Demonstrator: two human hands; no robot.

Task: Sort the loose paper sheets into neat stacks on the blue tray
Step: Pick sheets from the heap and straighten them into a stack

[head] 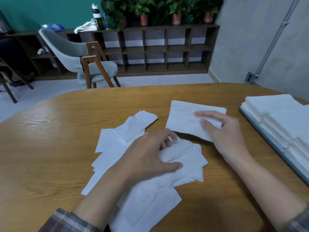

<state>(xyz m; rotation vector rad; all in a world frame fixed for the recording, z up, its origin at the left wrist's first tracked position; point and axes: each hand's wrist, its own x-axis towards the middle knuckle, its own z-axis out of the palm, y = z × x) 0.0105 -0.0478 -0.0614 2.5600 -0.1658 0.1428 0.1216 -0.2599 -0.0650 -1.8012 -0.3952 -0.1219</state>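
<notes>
A messy heap of loose white paper sheets (pixel 117 148) covers the middle of the wooden table (pixel 50 131). My left hand (pixel 148 154) lies on the heap, its fingers curled around the top sheet (pixel 180 151). My right hand (pixel 222 129) holds a small gathered stack of sheets (pixel 184 118) by its right end, thumb on top, just beyond the heap. At the right edge, the blue tray (pixel 267 143) carries neat white stacks (pixel 284 118) side by side.
A grey chair (pixel 80 59) with wooden legs stands beyond the table's far edge. Behind it runs a low dark shelf unit (pixel 158 49) with potted plants and a bottle on top. A grey wall closes the right side.
</notes>
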